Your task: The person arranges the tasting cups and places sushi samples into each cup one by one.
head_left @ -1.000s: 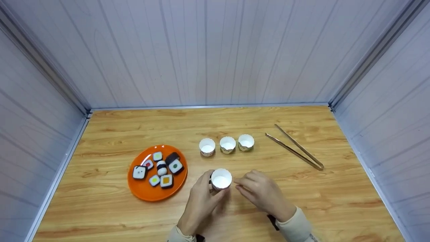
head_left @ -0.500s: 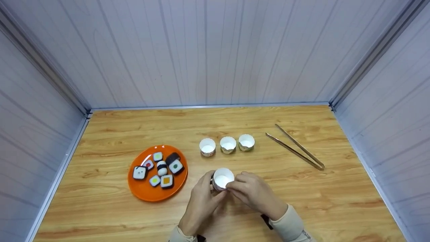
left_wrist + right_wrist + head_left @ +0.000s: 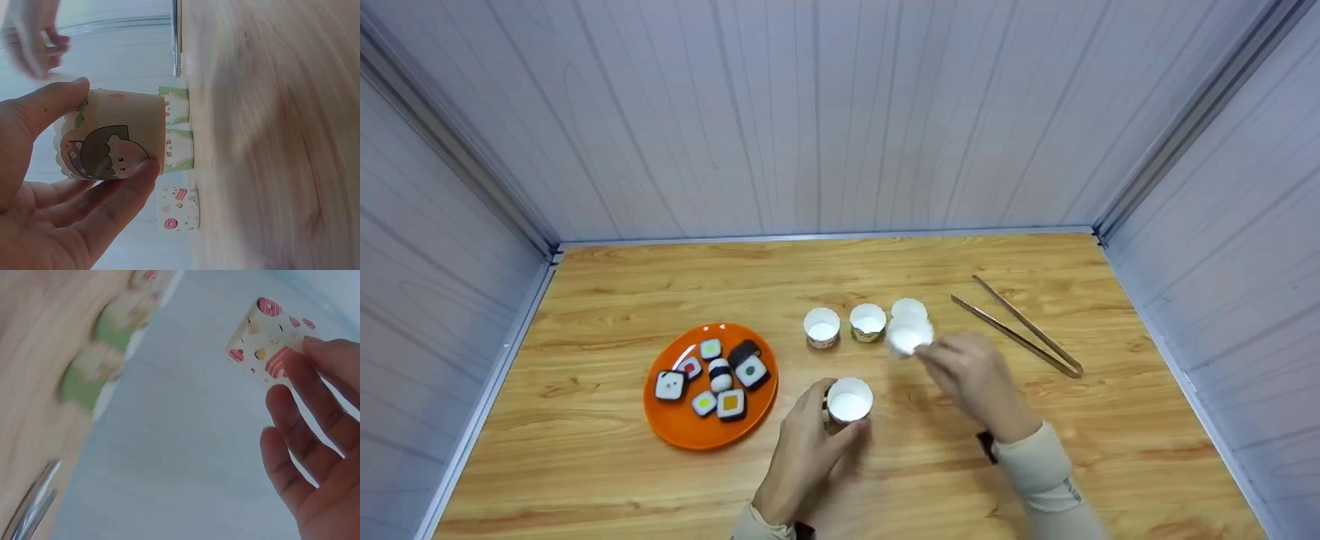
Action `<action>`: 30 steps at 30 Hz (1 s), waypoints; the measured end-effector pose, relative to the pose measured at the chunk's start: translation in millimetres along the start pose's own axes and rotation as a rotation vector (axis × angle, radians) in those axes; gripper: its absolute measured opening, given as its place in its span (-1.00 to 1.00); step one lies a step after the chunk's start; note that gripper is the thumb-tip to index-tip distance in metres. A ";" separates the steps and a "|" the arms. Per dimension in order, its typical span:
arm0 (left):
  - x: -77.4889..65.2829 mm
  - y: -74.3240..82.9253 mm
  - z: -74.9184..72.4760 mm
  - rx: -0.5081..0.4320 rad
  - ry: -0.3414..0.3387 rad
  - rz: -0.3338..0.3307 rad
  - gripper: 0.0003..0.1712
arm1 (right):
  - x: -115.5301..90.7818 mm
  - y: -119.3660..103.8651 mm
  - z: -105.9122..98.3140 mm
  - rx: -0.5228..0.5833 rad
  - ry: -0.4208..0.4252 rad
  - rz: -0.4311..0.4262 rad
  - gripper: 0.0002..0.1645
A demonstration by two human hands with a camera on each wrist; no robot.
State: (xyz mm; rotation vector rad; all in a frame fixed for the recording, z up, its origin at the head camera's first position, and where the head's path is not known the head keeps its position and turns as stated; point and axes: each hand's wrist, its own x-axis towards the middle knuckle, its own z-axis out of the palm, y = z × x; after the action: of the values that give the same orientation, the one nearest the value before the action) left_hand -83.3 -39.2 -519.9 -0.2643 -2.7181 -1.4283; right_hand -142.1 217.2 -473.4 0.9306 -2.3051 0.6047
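My left hand (image 3: 806,454) grips a paper baking cup (image 3: 850,401) by its side, mouth up, low over the table. In the left wrist view this baking cup (image 3: 121,121) has a scalloped rim and a printed cartoon face. My right hand (image 3: 979,382) pinches another paper baking cup (image 3: 910,337) by its rim. Its cake and sweets print shows on the cup (image 3: 270,343) in the right wrist view. In the head view it is blurred and overlaps the rightmost cup (image 3: 908,306) of a row. The other two row cups (image 3: 868,321) stand to its left.
An orange plate (image 3: 682,431) at the left bears several toy sushi pieces (image 3: 731,403). Metal tongs (image 3: 1020,326) lie spread on the table's right side. Panel walls (image 3: 825,120) enclose the wooden table (image 3: 1110,450) at the back and both sides.
My right hand has drawn a cup away from the one in my left hand and moved it up and right, towards the row. The left hand has barely moved.
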 end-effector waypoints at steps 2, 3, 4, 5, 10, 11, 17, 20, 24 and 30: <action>0.1 0.7 -1.1 -0.002 -0.003 -0.017 -0.28 | -2.1 21.0 -0.2 -0.061 -0.001 0.072 -0.83; 0.0 0.8 -1.5 -0.002 -0.004 -0.023 -0.28 | -3.4 31.0 0.6 -0.090 -0.001 0.110 -0.83; -0.1 0.8 -1.9 -0.001 -0.002 -0.026 -0.27 | -5.4 40.6 2.0 -0.120 0.001 0.146 -0.83; -0.1 0.8 -2.3 0.001 -0.001 -0.028 -0.27 | -7.4 49.7 4.0 -0.144 0.000 0.180 -0.85; 0.9 1.4 -2.8 0.008 -0.010 -0.039 -0.28 | -19.1 82.0 16.8 -0.203 -0.055 0.318 -0.91; 1.2 1.6 -2.7 0.009 -0.013 -0.041 -0.28 | -20.8 85.9 19.1 -0.202 -0.071 0.339 -0.91; 2.6 2.9 -2.7 0.007 -0.015 -0.031 -0.28 | -26.1 97.7 27.9 -0.222 -0.149 0.431 -0.92; 1.9 2.2 -2.9 0.009 -0.004 -0.010 -0.27 | -27.2 98.9 31.0 -0.227 -0.181 0.467 -0.92; 0.9 1.1 -3.0 0.018 0.002 -0.009 -0.27 | -28.8 98.2 35.0 -0.215 -0.216 0.516 -0.89; 2.8 1.4 -2.9 0.010 -0.008 -0.039 -0.29 | -29.0 94.4 35.8 -0.213 -0.219 0.548 -0.79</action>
State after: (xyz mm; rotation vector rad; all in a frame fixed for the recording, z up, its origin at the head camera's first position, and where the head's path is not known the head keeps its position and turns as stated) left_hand -85.9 -40.4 -516.8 -0.2183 -2.7504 -1.4259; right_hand -206.1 271.5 -536.6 0.2667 -2.7761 0.4717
